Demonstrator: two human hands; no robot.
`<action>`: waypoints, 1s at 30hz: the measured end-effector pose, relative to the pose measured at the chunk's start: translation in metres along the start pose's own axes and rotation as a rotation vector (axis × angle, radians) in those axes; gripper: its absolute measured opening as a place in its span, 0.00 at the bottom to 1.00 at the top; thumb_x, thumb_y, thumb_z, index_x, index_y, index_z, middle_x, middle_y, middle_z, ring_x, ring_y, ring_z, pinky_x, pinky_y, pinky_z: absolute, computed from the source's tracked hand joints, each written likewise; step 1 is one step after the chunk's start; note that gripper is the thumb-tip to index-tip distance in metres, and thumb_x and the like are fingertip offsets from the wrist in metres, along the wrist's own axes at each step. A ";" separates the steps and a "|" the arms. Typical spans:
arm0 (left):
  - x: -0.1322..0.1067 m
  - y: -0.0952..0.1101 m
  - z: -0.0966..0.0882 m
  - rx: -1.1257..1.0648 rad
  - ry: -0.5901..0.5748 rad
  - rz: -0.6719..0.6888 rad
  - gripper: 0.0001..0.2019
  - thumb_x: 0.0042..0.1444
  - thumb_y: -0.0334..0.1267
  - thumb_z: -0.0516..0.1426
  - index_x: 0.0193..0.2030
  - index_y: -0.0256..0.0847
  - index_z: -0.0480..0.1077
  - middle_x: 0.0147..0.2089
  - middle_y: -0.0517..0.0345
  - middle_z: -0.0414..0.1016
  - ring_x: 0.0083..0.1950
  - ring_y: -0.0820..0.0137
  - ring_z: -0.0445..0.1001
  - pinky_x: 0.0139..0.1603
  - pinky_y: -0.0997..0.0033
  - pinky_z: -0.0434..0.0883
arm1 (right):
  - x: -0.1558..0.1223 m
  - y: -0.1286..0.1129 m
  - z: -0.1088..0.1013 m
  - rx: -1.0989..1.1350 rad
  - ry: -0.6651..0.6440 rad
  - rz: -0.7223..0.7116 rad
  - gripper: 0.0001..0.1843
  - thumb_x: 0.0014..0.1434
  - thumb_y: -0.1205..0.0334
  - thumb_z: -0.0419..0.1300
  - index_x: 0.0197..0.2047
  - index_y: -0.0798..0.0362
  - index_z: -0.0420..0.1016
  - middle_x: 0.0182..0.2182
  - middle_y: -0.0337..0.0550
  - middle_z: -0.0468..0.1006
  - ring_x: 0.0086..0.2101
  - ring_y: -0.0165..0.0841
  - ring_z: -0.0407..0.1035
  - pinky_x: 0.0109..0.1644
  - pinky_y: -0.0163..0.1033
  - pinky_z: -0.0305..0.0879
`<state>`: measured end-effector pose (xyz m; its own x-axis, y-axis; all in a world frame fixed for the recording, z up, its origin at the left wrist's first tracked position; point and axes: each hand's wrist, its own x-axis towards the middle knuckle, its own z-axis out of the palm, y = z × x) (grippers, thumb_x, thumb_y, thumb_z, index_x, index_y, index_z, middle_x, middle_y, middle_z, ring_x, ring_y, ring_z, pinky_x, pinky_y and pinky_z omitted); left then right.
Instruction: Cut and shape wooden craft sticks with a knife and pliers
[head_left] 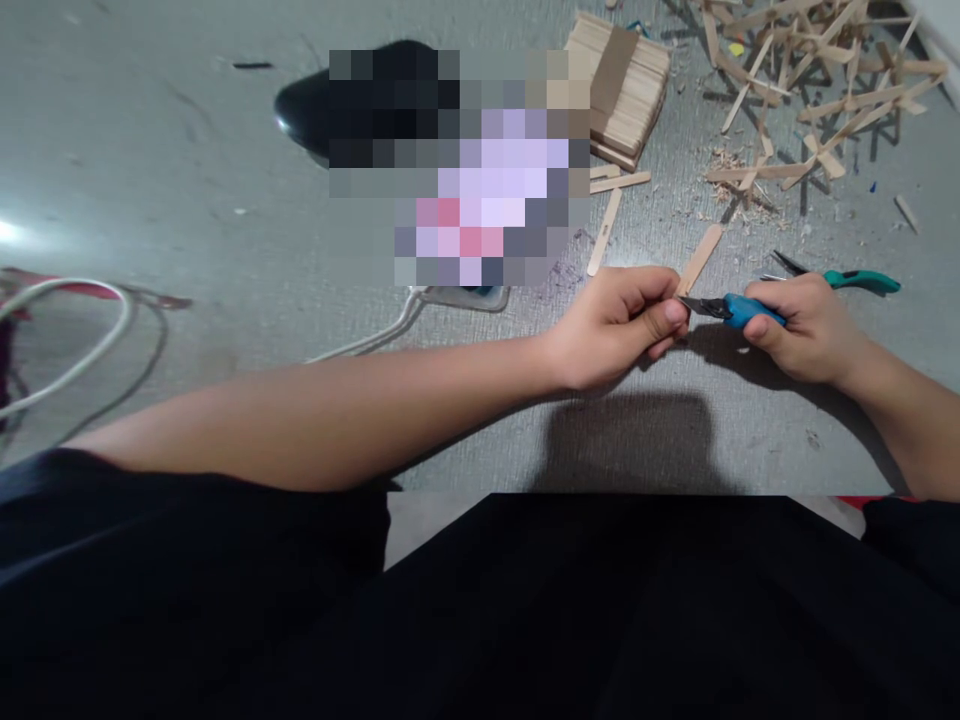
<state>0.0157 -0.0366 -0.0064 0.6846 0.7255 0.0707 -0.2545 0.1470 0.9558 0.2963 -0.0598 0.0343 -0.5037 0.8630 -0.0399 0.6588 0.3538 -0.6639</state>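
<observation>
Blue-handled, a metal-tipped tool is being gripped in the right hand, its tip being held at a wooden stick, which is being pinched by the left hand, apparently for steadiness.

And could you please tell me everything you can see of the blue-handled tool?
The blue-handled tool lies in the right hand, which hides part of its bright blue grip. A dark, metal-looking head narrows to a point directed toward the left hand. Its tip is at the lower part of the wooden stick pinched there, close to the thumb; whether it cuts in is too small to tell.
</observation>
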 end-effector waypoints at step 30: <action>-0.004 0.016 0.010 0.185 0.055 -0.140 0.13 0.67 0.26 0.62 0.30 0.41 0.72 0.21 0.64 0.73 0.19 0.78 0.67 0.20 0.80 0.64 | 0.001 -0.006 0.014 -0.171 0.090 0.002 0.47 0.72 0.11 0.45 0.25 0.46 0.62 0.18 0.37 0.61 0.21 0.32 0.56 0.32 0.47 0.47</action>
<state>0.0159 -0.0440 0.0111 0.6648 0.7431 -0.0767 -0.0270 0.1266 0.9916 0.2835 -0.0661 0.0279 -0.4553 0.8898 0.0311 0.7487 0.4016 -0.5274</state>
